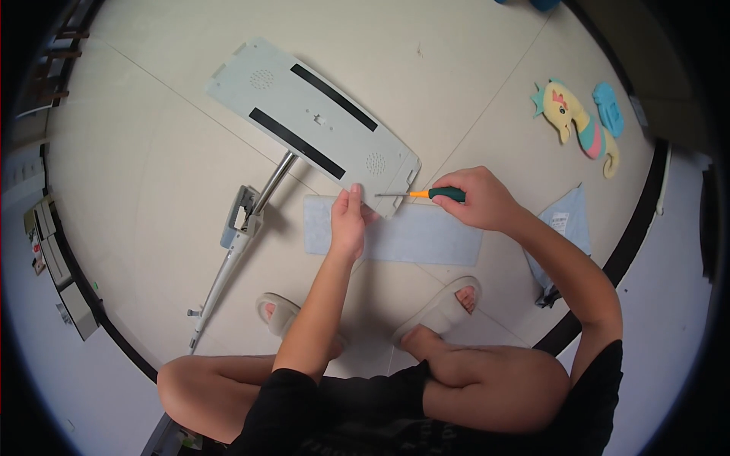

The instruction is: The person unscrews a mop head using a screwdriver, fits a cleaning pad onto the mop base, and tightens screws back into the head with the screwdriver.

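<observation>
A flat grey mop head [293,102] is tilted with its underside showing, two black strips along it and round dotted patches near its ends. My left hand [349,226] grips its near edge, thumb on top and the other fingers mostly hidden beneath. In my right hand [484,199] is a screwdriver [447,194] with a green and orange handle. Its shaft lies across the right end of the mop head, pointing left, close to a notched corner. Whether the tip sits in anything I cannot tell.
A silver and grey mop pole [222,277] runs to the lower left, with a blue-grey trigger-like part. Beneath my hands lies a light blue-grey mop pad [426,237]. To the right are a blue-grey bag [560,228], a plush seahorse [585,125] and a blue toy [608,109].
</observation>
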`<action>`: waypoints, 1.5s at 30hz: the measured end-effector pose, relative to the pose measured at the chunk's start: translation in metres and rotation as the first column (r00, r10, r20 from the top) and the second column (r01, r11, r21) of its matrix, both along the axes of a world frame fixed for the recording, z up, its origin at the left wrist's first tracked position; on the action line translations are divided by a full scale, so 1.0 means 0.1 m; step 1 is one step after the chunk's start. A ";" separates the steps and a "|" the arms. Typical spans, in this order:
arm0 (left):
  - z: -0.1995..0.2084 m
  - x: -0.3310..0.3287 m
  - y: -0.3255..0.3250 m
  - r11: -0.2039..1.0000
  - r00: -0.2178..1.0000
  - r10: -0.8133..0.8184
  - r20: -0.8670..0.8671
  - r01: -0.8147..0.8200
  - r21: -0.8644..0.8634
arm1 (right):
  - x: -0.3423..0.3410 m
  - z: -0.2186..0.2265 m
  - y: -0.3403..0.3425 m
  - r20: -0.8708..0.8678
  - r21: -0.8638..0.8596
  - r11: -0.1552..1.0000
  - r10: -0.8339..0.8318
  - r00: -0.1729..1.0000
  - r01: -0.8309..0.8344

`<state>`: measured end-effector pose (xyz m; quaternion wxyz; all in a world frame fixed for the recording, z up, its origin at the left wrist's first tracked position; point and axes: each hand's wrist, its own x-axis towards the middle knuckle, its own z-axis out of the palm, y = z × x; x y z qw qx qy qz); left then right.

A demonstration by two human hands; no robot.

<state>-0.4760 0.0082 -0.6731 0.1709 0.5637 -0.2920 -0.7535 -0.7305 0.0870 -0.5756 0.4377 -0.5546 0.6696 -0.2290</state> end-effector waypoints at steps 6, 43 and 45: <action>-0.03 0.06 0.00 1.000 1.000 -0.012 -0.017 0.012 0.003 | 0.04 -0.03 0.02 0.043 0.000 1.000 -0.015 0.999 0.015; 0.00 0.06 0.22 0.979 0.996 -0.058 0.063 0.069 -0.192 | 0.24 0.35 -0.47 -0.516 0.002 0.778 0.539 0.666 -0.628; 0.00 0.04 0.23 0.985 1.000 0.005 0.029 0.000 -0.172 | 0.24 0.34 -0.41 -0.565 -0.067 0.746 0.519 0.641 -0.663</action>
